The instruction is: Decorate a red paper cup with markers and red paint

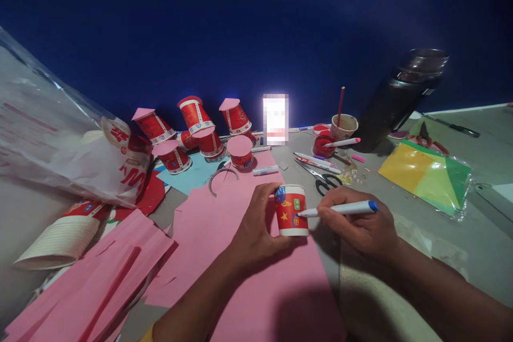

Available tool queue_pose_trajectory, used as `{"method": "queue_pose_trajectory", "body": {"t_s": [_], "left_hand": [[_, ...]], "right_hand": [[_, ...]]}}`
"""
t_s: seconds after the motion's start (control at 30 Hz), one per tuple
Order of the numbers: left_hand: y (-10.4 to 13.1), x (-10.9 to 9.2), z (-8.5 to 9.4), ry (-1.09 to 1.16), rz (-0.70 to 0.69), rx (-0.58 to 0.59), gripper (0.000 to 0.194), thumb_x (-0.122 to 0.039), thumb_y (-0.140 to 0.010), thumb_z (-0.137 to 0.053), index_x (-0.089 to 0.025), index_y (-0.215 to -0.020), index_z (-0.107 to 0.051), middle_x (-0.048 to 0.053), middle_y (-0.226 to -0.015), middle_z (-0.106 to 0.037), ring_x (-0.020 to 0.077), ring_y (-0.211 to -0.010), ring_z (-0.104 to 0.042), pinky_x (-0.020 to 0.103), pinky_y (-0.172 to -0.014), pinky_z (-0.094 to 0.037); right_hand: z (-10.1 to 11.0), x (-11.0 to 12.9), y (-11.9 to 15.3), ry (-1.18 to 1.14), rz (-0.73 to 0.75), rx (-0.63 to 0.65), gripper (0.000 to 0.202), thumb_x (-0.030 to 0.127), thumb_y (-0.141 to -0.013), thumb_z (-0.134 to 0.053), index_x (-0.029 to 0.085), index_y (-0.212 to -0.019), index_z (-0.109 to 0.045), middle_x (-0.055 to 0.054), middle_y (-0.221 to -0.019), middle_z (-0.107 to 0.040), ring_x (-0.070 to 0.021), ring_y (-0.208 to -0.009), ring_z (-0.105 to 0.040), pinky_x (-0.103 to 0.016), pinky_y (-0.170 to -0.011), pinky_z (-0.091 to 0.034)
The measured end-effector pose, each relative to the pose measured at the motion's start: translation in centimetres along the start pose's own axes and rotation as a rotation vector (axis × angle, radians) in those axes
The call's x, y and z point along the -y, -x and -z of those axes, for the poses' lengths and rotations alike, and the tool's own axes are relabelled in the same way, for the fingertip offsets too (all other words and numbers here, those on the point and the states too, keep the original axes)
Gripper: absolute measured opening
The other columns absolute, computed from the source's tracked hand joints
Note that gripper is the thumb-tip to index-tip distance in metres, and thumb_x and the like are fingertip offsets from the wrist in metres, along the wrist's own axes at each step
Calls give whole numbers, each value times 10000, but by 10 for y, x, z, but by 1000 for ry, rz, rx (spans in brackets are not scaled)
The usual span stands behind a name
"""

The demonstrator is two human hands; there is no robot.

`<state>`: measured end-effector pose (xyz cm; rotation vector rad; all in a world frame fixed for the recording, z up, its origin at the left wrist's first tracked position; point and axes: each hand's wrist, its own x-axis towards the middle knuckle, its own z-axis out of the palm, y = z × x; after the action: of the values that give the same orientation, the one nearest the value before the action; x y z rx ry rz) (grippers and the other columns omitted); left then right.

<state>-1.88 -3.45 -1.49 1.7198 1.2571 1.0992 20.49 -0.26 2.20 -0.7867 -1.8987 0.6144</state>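
Over the pink paper (256, 283), my left hand (256, 222) grips a red paper cup (289, 211) from its left side, thumb at the lower edge and fingers at the upper edge. Blue and green marks and a yellow star show on the cup's side. My right hand (358, 224) holds a white marker (344, 208) with a blue end, its tip touching or very close to a blue mark on the cup. Black-handled scissors (328, 180) lie just beyond my right hand.
Several red cups with pink paper tops (240, 151) stand at the back left. A plastic bag (60, 128) and stacked paper cups (62, 235) are left. A dark bottle (396, 99), a small cup with a stick (343, 125) and wrapped coloured paper (425, 173) are right.
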Motion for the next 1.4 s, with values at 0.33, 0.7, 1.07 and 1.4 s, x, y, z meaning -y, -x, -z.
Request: {"method": "queue_pose_trajectory", "body": {"t_s": [0.33,0.7,1.07,1.4], "left_hand": [[0,-7,1,63,68,7,818,-237,-669,-929,-302,-1384,-538,78,-1392,-581,309,-1228,-629,447,-946,-624],[-1,-4,0,147,96,-4,813,-233,-647,-935,-293,-1365,-558,74,-1359,-589,284,-1173,-645,459,-986,-624],[0,-2,-1,271,162,9,861,-240,-648,-976,-308,-1391,-546,82,-1422,-603,293,-1202,-665,448,-976,-639],[-1,-4,0,258,172,-5,844,-266,-637,-988,-317,-1364,-563,64,-1384,-601,291,-1190,-648,378,-876,-662]], "right_hand": [[4,1,0,41,-57,-7,213,250,-965,-682,214,-757,-709,-19,-644,-732,-138,-509,-651,-227,-493,-508],[3,-1,0,50,-15,-52,196,211,-957,-669,216,-763,-695,-7,-633,-726,-131,-503,-656,-215,-491,-513],[2,-1,1,57,19,-59,165,165,-945,-655,216,-793,-691,-4,-641,-724,-136,-498,-661,-219,-488,-497],[0,-1,2,6,16,-75,164,130,-926,-666,218,-791,-693,18,-633,-709,-121,-509,-650,-202,-508,-495]]}}
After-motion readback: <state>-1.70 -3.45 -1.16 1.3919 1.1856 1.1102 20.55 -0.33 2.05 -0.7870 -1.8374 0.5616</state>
